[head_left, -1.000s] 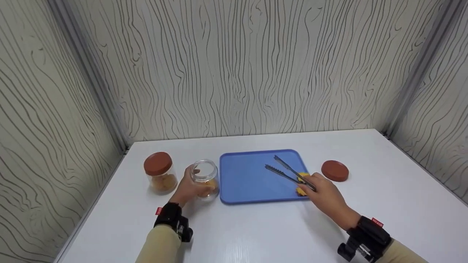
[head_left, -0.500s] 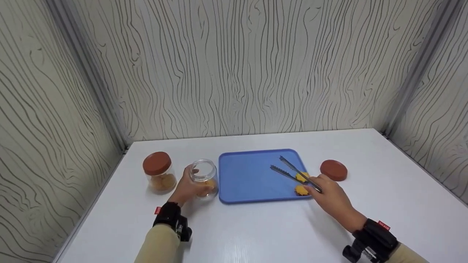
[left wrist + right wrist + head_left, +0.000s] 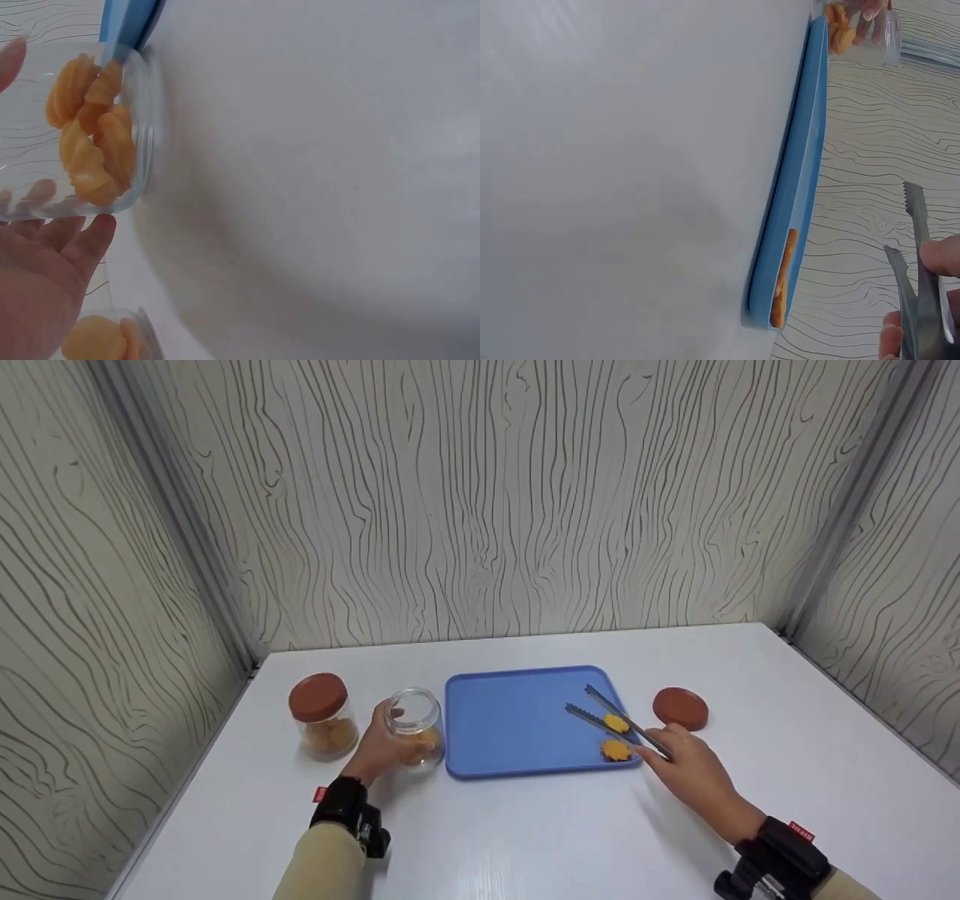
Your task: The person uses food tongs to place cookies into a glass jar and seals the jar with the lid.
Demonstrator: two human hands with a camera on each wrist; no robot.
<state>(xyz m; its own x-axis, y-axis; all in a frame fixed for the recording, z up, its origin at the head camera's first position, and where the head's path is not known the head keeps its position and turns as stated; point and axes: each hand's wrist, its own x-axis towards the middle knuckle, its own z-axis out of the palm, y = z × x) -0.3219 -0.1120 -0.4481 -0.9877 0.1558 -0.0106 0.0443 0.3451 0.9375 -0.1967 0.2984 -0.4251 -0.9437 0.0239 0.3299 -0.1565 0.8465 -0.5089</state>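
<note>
Head view: left hand wraps the open jar w/ biscuits inside, steadying it on the tabletop right beside the blue tray, mouth clear. Right hand grips the metal tongs by the handle end, tips spread over the tray's right side, 2 yellow biscuits under them. Lidded jar stands left; loose lid lies right of the tray.

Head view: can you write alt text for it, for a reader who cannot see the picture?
A person's right hand holds metal tongs over two orange biscuits on a blue tray, while the left hand grips an open glass jar of biscuits beside it. A lidded jar stands further left; a loose brown lid lies right of the tray.
</note>
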